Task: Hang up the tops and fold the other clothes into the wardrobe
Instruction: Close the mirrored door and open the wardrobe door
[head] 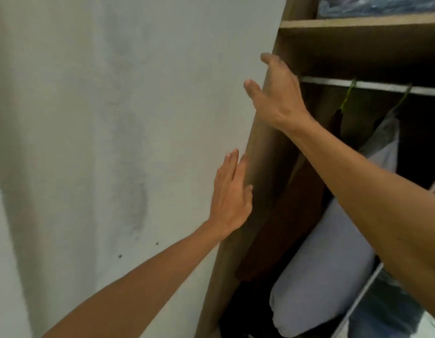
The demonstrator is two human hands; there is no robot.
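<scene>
Head view: your left hand [229, 198] lies flat and your right hand [275, 98] spreads open against the wardrobe's side panel [260, 172], neither holding cloth, with a brown top [284, 228] and a grey top [333, 240] hung on the rail [382, 87] inside; fetching the next garment looks due.

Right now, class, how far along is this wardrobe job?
Done: a brown top and a grey top hang from the rail. In hand: nothing; the left hand and right hand rest on the wardrobe's side panel. Left: unclear, no loose clothes show.
</scene>
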